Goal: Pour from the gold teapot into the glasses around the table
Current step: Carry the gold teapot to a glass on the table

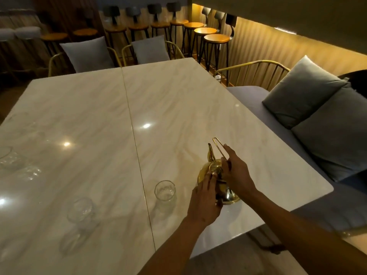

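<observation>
Item: gold teapot (213,171), standing on its base on the white marble table (178,100), near the right front corner, spout pointing away from the person, thin wire handle raised upright above the lid. Right hand (237,173): laid against the right side of the pot, fingers reaching up along the wire handle and closed loosely about its lower part; how firm the hold is cannot be told. Left hand (204,201): pressed on the near left side of the pot's body, fingers curled over the lid area, partly hiding it. Glasses, 3 visible: 1 clear glass (165,192) upright just left of the pot, beside the table's centre seam, apart from the left hand; 1 further glass (81,212) well to the left near the front edge; 1 glass at the far left edge (8,158), cut off by the frame. Contents of the glasses cannot be told. Surroundings: grey cushions (317,116) on a bench to the right; 2 cushioned chairs (89,54) at the far side; a row of wooden bar stools (216,38) against the back wall
</observation>
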